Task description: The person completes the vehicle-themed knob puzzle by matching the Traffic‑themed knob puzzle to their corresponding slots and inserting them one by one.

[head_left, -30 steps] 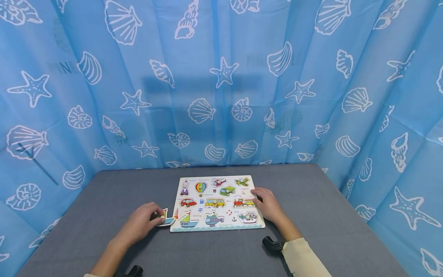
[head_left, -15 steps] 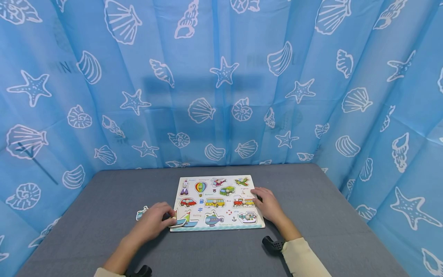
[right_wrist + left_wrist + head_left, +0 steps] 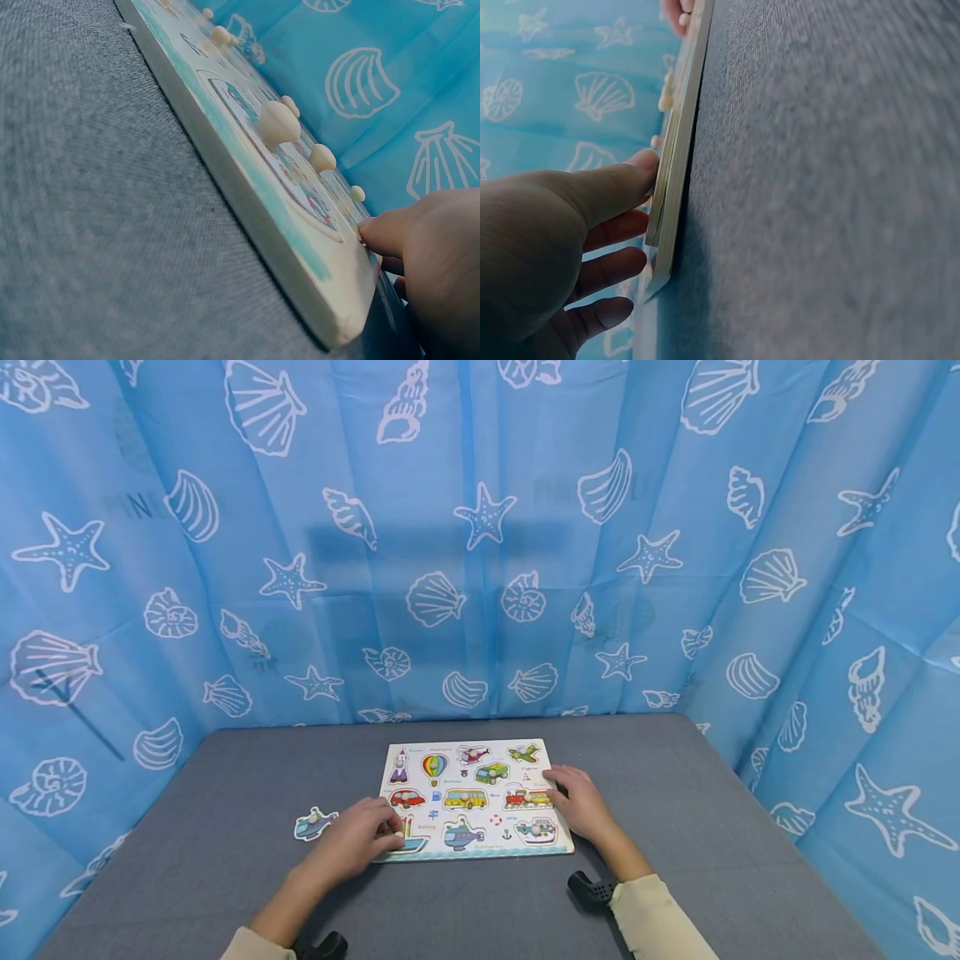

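Observation:
My left hand (image 3: 358, 842) pinches a sailboat puzzle piece (image 3: 413, 843) by its knob, at the lower left of the wooden puzzle board (image 3: 480, 853). In the left wrist view, the thumb and forefinger are at the piece, which lies flat against the board or just above it; its exact seating is partly hidden. The other fingers of that hand hang loosely. My right hand (image 3: 581, 806) holds the board's right edge, its thumb (image 3: 382, 234) on the top face near the corner and other fingers beside the edge. A loose submarine piece (image 3: 313, 824) lies left of the board.
Several knobbed vehicle pieces lie on the board, including a bus (image 3: 465, 799), a red car (image 3: 407, 798), a balloon (image 3: 433, 766) and a ship (image 3: 537, 831). Grey cloth covers the table (image 3: 480, 910). A blue shell-patterned curtain (image 3: 480, 568) hangs behind it.
My left hand has carried the sailboat piece rightward from beside the board onto its lower left part. The loose submarine piece has come into view behind it. My right hand has stayed put.

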`<state>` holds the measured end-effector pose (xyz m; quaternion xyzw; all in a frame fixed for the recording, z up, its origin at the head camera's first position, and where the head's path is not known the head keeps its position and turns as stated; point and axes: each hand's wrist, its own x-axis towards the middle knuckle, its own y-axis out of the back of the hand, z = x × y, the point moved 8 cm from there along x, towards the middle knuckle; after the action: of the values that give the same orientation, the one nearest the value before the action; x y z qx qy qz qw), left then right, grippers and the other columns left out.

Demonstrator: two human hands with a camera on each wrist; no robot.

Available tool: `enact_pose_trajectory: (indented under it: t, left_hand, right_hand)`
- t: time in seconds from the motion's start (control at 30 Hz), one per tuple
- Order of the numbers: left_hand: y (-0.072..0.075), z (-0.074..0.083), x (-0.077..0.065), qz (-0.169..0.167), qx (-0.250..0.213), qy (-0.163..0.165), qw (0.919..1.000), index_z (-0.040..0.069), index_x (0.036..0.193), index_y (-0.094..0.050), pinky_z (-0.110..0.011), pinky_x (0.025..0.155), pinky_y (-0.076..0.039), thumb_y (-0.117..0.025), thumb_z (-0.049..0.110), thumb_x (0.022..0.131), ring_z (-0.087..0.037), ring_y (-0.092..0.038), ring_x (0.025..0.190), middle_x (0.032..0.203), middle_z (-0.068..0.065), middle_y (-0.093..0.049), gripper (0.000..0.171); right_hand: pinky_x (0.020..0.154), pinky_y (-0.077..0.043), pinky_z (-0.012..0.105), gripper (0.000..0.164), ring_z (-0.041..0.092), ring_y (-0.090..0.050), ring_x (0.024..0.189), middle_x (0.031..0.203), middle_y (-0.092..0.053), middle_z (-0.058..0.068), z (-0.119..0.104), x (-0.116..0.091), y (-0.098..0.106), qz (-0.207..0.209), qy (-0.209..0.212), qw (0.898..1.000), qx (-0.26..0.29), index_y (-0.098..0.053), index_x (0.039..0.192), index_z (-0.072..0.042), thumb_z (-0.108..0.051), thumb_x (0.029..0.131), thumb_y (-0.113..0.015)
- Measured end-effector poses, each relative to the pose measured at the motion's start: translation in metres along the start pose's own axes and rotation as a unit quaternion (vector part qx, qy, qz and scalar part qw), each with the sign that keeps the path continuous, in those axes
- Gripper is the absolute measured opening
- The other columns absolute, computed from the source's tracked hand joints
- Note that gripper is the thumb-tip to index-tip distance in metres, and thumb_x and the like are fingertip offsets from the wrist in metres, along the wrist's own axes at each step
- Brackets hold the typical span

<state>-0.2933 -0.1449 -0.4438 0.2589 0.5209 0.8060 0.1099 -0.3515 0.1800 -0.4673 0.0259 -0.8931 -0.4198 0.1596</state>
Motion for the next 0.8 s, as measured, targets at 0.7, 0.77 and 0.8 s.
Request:
enact_pose_trajectory:
  t: [0.7,0.77,0.8]
  left_hand:
    - [-0.0059,0.0022,0.0067,-0.017,0.02,0.012,0.9996,0.024,0.078,-0.065,-0.029,0.065,-0.039,-0.081,0.028,0.078,-0.006,-0.044,0.074,0.077,0.015,-0.051,0.017]
    - [-0.0059,0.0024,0.0062,-0.015,0.019,0.006,0.9997,0.024,0.079,-0.066,-0.029,0.065,-0.039,-0.081,0.029,0.078,-0.006,-0.045,0.074,0.077,0.015,-0.051,0.016]
    - [-0.006,0.0022,0.0059,-0.016,0.019,0.006,0.9997,0.024,0.08,-0.067,-0.029,0.066,-0.039,-0.081,0.029,0.078,-0.005,-0.045,0.074,0.078,0.015,-0.052,0.016]
  right_hand:
    - [0.105,-0.027,0.056,0.036,0.042,-0.037,0.132,0.137,-0.051,0.022,-0.0034,-0.0014,0.0024,0.0,-0.001,1.0,0.007,-0.06,0.128,0.003,-0.006,0.093,-0.062]
    - [0.105,-0.027,0.056,0.036,0.042,-0.037,0.132,0.137,-0.051,0.022,-0.0034,-0.0018,0.0027,0.0,-0.002,1.0,0.009,-0.06,0.128,0.003,-0.006,0.093,-0.062]
    - [0.106,-0.028,0.056,0.036,0.041,-0.037,0.132,0.137,-0.052,0.022,-0.0035,-0.002,0.0029,0.001,-0.003,1.0,0.009,-0.06,0.127,0.003,-0.006,0.093,-0.062]
